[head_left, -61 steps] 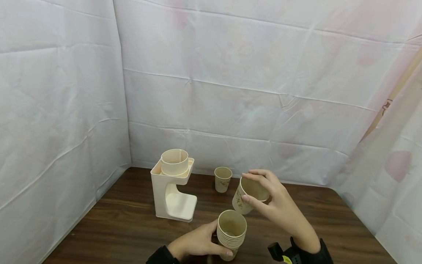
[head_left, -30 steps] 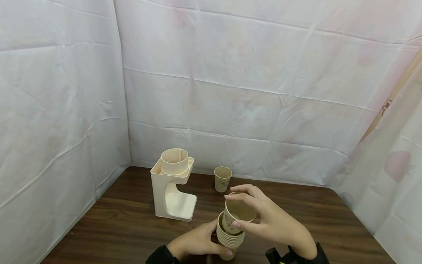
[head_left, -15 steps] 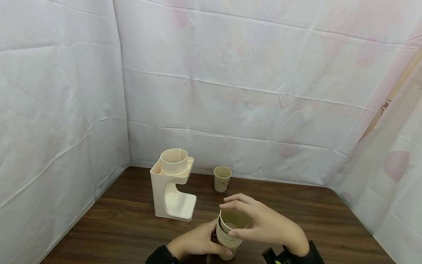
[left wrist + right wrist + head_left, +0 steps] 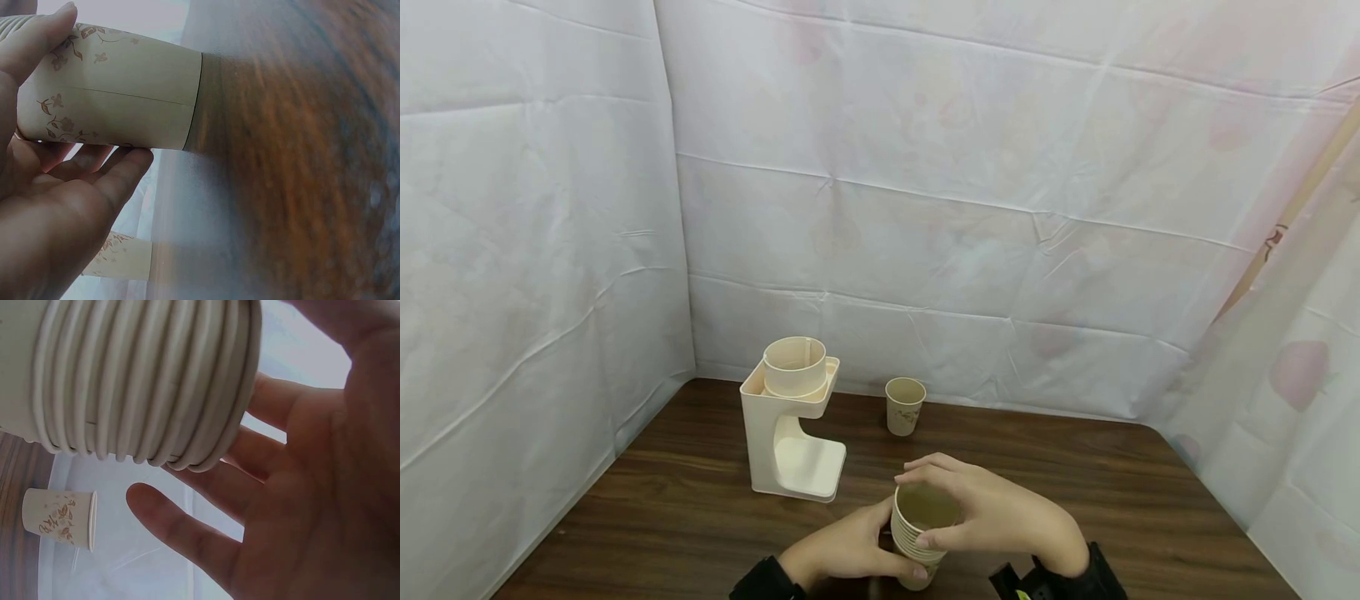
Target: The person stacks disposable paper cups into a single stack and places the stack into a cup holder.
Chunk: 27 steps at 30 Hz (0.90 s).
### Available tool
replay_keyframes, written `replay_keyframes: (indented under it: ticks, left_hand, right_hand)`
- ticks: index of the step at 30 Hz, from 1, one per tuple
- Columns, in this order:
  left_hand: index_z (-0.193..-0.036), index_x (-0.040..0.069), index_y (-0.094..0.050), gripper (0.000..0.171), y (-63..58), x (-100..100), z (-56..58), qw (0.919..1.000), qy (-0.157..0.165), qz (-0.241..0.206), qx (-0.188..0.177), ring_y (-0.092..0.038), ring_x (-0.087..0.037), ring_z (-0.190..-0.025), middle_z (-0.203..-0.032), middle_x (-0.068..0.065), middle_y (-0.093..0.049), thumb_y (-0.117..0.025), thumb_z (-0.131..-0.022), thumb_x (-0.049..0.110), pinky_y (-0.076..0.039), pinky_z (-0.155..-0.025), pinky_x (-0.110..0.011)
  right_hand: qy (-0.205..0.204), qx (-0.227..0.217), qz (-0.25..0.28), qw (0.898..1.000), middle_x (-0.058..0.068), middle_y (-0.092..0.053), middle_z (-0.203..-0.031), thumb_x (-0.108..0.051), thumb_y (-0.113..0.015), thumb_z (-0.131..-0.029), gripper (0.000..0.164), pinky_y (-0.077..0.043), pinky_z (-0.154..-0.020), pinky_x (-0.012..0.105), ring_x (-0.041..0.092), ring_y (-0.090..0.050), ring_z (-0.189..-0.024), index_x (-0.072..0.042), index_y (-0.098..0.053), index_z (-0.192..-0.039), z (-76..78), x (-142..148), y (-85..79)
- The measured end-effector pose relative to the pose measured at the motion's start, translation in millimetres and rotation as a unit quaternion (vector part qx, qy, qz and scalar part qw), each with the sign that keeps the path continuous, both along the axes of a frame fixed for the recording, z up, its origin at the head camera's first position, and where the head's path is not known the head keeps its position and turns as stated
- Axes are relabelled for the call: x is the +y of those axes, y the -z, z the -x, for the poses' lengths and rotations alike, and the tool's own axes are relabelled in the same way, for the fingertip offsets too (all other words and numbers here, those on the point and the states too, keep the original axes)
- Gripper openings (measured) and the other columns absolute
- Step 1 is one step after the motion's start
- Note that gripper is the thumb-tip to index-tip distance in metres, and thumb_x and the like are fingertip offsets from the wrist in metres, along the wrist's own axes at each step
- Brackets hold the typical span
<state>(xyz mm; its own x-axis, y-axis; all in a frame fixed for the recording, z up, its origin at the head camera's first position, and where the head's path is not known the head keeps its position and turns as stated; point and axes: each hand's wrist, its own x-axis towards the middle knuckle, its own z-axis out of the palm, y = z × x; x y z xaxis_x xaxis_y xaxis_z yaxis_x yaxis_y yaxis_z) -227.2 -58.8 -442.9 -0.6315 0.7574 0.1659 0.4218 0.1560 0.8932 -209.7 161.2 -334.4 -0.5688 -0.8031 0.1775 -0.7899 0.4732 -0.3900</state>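
A stack of nested beige paper cups (image 4: 912,542) stands upright near the table's front edge in the head view. My left hand (image 4: 848,550) grips its lower part; in the left wrist view the fingers and thumb wrap the flower-printed wall (image 4: 119,94). Over the top rim, my right hand (image 4: 1000,512) holds the uppermost paper cup with its thumb on the near side and fingers at the far side. The right wrist view shows several rolled rims (image 4: 144,381) close together, with the fingers (image 4: 181,531) behind them, the little finger apart.
A cream C-shaped stand (image 4: 763,442) with a round open holder (image 4: 796,379) on top is left of the hands. One single paper cup (image 4: 904,410) stands farther back. White cloth (image 4: 925,208) hangs behind and beside the brown wooden table (image 4: 662,500).
My right hand has brought a paper cup down and left from beside the stack into its top, where it now sits nested. The left hand has kept its grip on the stack.
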Motion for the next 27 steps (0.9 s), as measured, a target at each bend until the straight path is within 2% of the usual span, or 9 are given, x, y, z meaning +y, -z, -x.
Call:
replay_keyframes:
  ticks: [3, 10, 15, 23, 27]
  left_hand:
    - [-0.139, 0.024, -0.032, 0.068, 0.1, 0.1, 0.3, 1.0, 0.005, -0.002, -0.001, -0.051, -0.008, -0.11, -0.126, 0.007, -0.054, -0.069, -0.084, 0.036, -0.044, -0.094, -0.029]
    - [-0.138, 0.026, -0.032, 0.067, -1.2, -0.7, -0.7, 0.9999, -0.004, 0.009, 0.006, -0.05, -0.007, -0.11, -0.127, 0.005, -0.054, -0.069, -0.083, 0.038, -0.043, -0.095, -0.032]
    - [-0.138, 0.026, -0.032, 0.067, -1.8, -0.3, -0.7, 1.0, -0.003, 0.003, 0.0, -0.051, -0.007, -0.11, -0.125, 0.009, -0.055, -0.069, -0.083, 0.037, -0.043, -0.095, -0.031]
    - [-0.138, 0.027, -0.032, 0.067, -0.3, 1.1, -0.7, 0.9998, 0.007, -0.01, 0.012, -0.053, -0.008, -0.108, -0.123, 0.009, -0.057, -0.069, -0.084, 0.035, -0.045, -0.093, -0.029]
    - [-0.137, 0.028, -0.034, 0.065, -0.6, 1.5, -1.2, 0.9997, 0.01, -0.019, 0.008, -0.054, -0.009, -0.107, -0.122, 0.008, -0.058, -0.07, -0.083, 0.033, -0.046, -0.091, -0.029]
  right_hand:
    - [-0.001, -0.004, -0.001, 1.0, -0.01, -0.043, -0.135, -0.05, -0.061, -0.086, 0.054, -0.047, -0.093, 0.043, 0.009, -0.044, -0.119, -0.035, -0.042, -0.133, 0.2, -0.3, -0.1]
    - [-0.001, -0.02, -0.004, 1.0, -0.009, -0.042, -0.136, -0.05, -0.061, -0.086, 0.054, -0.047, -0.092, 0.043, 0.01, -0.044, -0.119, -0.035, -0.041, -0.134, 0.0, -0.2, 0.2]
    - [0.003, -0.01, -0.003, 1.0, -0.01, -0.042, -0.135, -0.052, -0.058, -0.087, 0.053, -0.047, -0.093, 0.043, 0.01, -0.043, -0.119, -0.035, -0.041, -0.134, -0.1, -0.1, 0.4]
    - [0.005, 0.012, 0.022, 1.0, -0.012, -0.048, -0.13, -0.046, -0.055, -0.091, 0.046, -0.046, -0.093, 0.041, 0.007, -0.042, -0.119, -0.03, -0.043, -0.133, 2.4, 3.2, -1.5]
    - [0.01, -0.008, 0.039, 0.999, -0.013, -0.049, -0.13, -0.044, -0.055, -0.091, 0.044, -0.048, -0.092, 0.041, 0.008, -0.044, -0.119, -0.03, -0.044, -0.132, 3.7, 7.0, -4.9]
